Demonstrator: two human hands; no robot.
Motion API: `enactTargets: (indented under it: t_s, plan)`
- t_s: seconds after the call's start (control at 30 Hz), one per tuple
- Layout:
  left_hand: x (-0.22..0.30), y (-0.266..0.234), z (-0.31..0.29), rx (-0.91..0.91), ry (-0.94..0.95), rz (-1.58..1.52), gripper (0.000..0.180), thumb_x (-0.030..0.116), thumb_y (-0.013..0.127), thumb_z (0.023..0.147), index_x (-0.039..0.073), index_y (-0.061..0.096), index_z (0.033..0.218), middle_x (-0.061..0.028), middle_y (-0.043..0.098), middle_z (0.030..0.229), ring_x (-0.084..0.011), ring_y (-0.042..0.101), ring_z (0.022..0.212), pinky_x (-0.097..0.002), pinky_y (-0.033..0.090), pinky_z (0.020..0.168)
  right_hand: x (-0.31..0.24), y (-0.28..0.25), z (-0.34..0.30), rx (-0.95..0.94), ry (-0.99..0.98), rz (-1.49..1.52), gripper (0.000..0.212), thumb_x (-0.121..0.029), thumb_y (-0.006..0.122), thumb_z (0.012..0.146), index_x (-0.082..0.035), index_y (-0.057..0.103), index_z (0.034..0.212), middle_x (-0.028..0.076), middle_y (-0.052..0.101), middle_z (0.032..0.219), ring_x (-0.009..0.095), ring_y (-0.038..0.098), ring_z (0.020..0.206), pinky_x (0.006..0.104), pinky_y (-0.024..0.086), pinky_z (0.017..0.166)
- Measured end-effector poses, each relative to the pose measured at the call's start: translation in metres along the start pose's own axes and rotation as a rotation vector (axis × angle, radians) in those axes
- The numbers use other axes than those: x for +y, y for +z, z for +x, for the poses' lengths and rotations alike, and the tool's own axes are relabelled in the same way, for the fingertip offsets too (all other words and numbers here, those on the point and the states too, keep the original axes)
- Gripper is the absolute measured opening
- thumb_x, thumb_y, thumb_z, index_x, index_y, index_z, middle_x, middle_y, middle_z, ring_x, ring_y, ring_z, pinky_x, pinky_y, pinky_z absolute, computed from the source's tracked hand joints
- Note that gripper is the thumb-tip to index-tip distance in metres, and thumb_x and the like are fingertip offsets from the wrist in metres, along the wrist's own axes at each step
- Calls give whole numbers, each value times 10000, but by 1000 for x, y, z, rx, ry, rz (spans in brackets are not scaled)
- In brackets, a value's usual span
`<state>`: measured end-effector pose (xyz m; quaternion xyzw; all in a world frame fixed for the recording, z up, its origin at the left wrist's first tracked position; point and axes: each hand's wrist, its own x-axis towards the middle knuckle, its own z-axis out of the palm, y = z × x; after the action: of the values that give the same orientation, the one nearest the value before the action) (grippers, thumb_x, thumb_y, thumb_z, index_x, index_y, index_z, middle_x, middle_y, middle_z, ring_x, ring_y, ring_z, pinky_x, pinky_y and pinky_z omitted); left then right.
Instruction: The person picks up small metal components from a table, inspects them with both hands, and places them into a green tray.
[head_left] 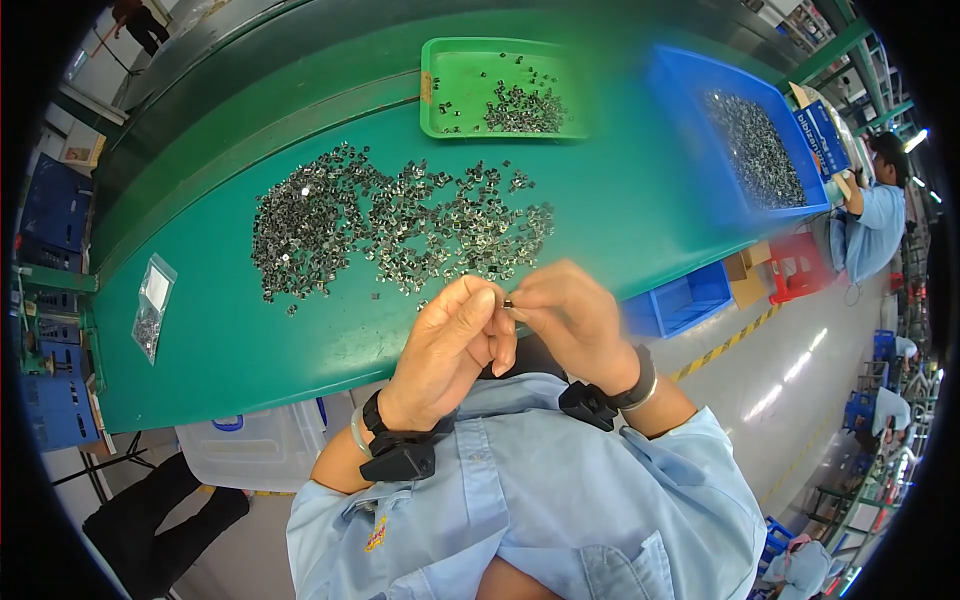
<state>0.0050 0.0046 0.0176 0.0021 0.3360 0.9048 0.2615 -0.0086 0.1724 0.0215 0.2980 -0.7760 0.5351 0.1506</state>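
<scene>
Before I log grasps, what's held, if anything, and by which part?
A small dark piece, pinched between left hand and right hand; which part, too small to tell.

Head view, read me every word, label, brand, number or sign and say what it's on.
Blue carton: large white lettering, not copied out.
Blue shirt, emblem: too small to read.
Clear bag, white label: unreadable.
Green tray, tan label: too small to read.

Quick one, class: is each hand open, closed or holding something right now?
Left hand: curled beside the small dark part; grip cannot be told.
Right hand: closed, pinching that part.
</scene>
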Motion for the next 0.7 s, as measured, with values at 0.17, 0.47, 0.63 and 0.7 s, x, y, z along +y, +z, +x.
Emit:
enactTargets:
  t_s: [0.17,0.47,0.63,0.7]
  plan:
    - [-4,-4,0,-64,-18,-132,174,229,526,940,65,507,994,-30,550,767,-130,503,569,-273,366,485,0,1,2,19,-20,45,169,16,673,754,-45,591,888,85,604,825,227,603,742,311,487,615]
    - [-4,-8,0,-69,-9,-105,172,231,537,935,66,507,973,-23,543,747,-128,499,558,-268,365,484,-2,2,4,-14,-49,19,156,19,667,758,-45,590,878,90,606,812,224,607,711,300,486,582]
    - [4,-6,-2,-35,6,35,176,230,540,933,59,497,944,-37,545,735,-135,499,552,-272,385,489,1,2,2,-58,-32,21,197,31,669,758,-55,575,907,82,618,819,227,587,733,305,468,629]
    - [5,-6,-2,-16,7,95,173,224,527,940,57,486,944,-49,547,730,-139,503,554,-274,395,491,2,3,2,-57,-23,32,190,31,666,762,-55,573,904,82,618,820,225,585,732,305,466,627]
